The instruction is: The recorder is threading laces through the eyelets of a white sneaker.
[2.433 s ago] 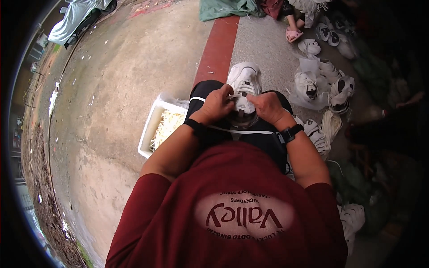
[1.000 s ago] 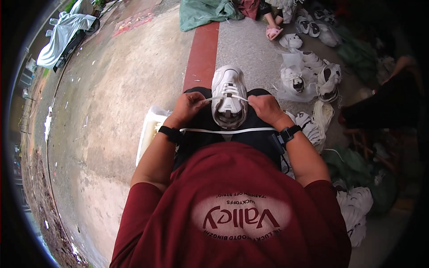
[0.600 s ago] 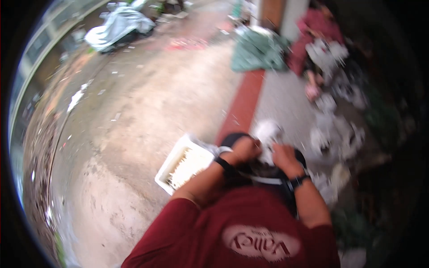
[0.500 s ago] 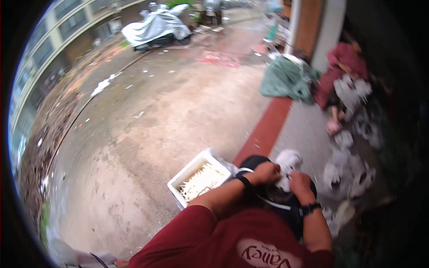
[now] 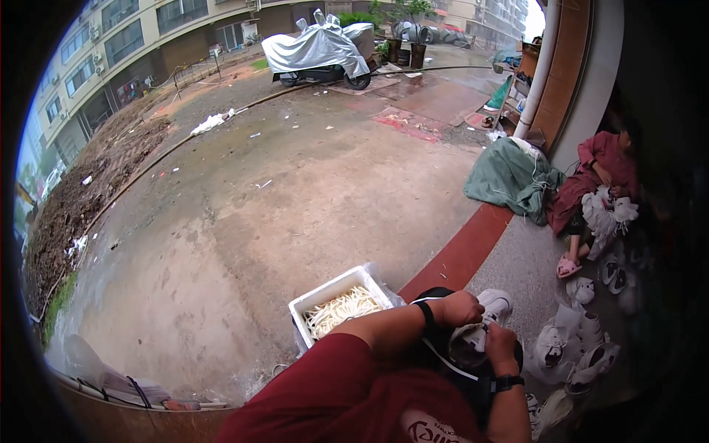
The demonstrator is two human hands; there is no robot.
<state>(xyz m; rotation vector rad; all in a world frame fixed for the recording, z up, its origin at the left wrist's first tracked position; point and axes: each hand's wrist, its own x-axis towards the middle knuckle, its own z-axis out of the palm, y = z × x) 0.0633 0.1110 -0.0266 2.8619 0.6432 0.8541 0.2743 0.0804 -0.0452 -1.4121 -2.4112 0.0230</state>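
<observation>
A white sneaker (image 5: 496, 303) with a dark inside rests on my lap, its toe pointing away from me. My left hand (image 5: 461, 308) is closed in a fist at the left side of its lacing and seems to grip a white shoelace. My right hand (image 5: 501, 342) is pinched close by at the shoe's opening, where a short bit of white lace (image 5: 484, 321) shows at the fingertips. Most of the lace is hidden by my fingers. To the left of my left forearm stands a white foam box (image 5: 298, 303) holding many loose white shoelaces (image 5: 341, 310).
Several white shoes (image 5: 550, 345) lie at the right, some in clear plastic. Beyond them a person in dark red (image 5: 607, 164) sits handling white shoes, beside a green sack (image 5: 509, 179). A silver-covered motorbike (image 5: 321, 52) stands far off on the concrete yard (image 5: 244, 192).
My head view has shifted, so the scene sits lower and further right, and is sharper. My hands stay closed at the sneaker; the right one sits closer below the left.
</observation>
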